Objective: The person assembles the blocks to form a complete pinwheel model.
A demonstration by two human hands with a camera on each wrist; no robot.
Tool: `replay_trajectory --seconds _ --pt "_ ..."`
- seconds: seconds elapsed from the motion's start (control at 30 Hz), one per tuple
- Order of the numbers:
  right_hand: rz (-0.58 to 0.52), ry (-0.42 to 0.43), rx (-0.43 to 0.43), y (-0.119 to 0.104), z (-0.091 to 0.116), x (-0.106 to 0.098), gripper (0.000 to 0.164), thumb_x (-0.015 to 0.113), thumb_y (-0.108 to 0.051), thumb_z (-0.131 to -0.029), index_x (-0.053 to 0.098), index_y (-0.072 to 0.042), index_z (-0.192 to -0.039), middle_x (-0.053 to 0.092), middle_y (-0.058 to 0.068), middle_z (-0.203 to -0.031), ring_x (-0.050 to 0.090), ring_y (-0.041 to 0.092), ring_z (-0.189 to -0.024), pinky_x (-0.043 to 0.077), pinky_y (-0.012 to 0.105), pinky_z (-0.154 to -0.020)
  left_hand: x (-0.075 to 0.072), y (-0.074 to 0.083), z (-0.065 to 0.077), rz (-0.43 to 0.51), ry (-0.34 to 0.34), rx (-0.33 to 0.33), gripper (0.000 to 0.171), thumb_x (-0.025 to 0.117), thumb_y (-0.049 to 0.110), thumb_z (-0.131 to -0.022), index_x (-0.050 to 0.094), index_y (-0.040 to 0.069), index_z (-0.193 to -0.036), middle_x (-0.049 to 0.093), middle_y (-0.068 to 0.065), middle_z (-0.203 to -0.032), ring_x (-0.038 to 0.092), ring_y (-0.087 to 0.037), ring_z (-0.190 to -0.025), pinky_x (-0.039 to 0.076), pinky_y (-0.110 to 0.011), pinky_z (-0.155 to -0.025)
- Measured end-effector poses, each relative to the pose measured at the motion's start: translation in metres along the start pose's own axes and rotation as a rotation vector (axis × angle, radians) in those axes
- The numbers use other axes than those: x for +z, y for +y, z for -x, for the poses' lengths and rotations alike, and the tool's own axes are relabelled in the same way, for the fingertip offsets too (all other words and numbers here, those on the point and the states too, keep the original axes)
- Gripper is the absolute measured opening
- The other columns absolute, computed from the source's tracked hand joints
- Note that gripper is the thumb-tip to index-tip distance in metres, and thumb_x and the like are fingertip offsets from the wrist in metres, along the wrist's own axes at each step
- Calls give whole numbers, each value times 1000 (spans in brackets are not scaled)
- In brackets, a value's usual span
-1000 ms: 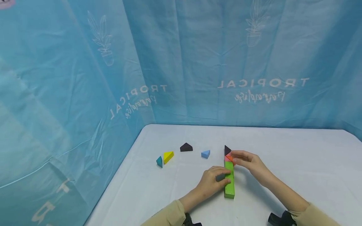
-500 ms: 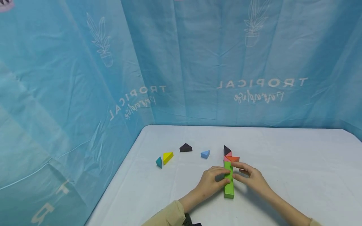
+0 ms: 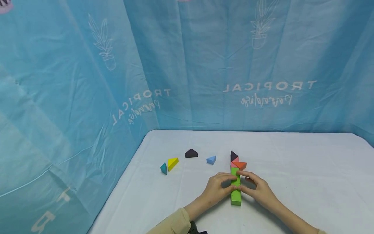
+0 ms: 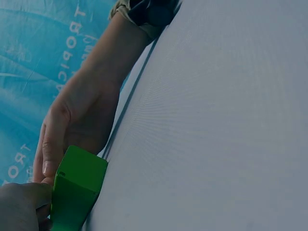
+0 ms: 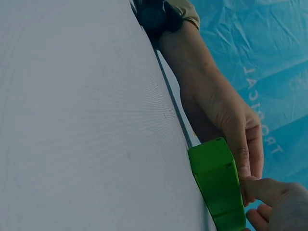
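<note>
A straight row of green blocks [image 3: 236,198] lies on the white table, pointing away from me. My left hand [image 3: 215,190] touches its left side and top with index finger and thumb spread apart. From the right, my right hand [image 3: 260,188] touches the same row, its index finger near the far end. Across the green top the two thumbs almost meet, as the right wrist view shows above the green block [image 5: 219,178]. Beyond the far end sit an orange triangular block [image 3: 241,165], a pink piece [image 3: 236,160] and a black triangular block [image 3: 234,156].
Left of the row lie a light blue triangular block [image 3: 211,160], another black triangular block [image 3: 191,153], a yellow one [image 3: 173,163] and a teal one [image 3: 164,168]. Blue printed curtain [image 3: 204,65] hangs behind and left of the white table [image 3: 304,169].
My right hand has left the orange triangular block, which now sticks out to the right, and has come nearer to me onto the green row. The left hand stays in place.
</note>
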State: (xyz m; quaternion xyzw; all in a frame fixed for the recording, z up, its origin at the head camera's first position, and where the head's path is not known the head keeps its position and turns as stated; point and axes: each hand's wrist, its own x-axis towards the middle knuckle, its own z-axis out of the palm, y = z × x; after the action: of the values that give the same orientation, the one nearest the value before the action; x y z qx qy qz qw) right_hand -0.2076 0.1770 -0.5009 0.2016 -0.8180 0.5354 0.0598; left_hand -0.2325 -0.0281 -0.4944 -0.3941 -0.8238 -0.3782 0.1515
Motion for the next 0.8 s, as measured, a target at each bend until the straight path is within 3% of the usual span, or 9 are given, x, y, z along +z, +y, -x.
replay_trajectory --seconds 0.2,0.43,0.8 --pt "1 -8 -12 -3 1 1 47 71 -20 -85 55 -14 -129 55 1 -130 47 17 -123 42 42 -98 0 0 0 8 -2 -10 31 70 24 -86 68 8 -113 66 1 -113 56 -8 -111 43 -23 -94" --pt "0 -14 -40 -27 1 -1 47 71 -9 -85 53 1 -127 55 15 -128 47 35 -120 42 49 -95 0 0 0 20 1 -5 32 70 24 -86 68 8 -113 66 1 -113 56 -8 -111 43 -22 -94" --pt "4 -17 -47 -1 2 1 48 71 -17 -86 54 -10 -130 55 2 -130 48 20 -121 44 35 -97 0 -1 0 10 -9 8 30 69 22 -87 67 8 -114 66 0 -113 56 -8 -111 42 -22 -95"
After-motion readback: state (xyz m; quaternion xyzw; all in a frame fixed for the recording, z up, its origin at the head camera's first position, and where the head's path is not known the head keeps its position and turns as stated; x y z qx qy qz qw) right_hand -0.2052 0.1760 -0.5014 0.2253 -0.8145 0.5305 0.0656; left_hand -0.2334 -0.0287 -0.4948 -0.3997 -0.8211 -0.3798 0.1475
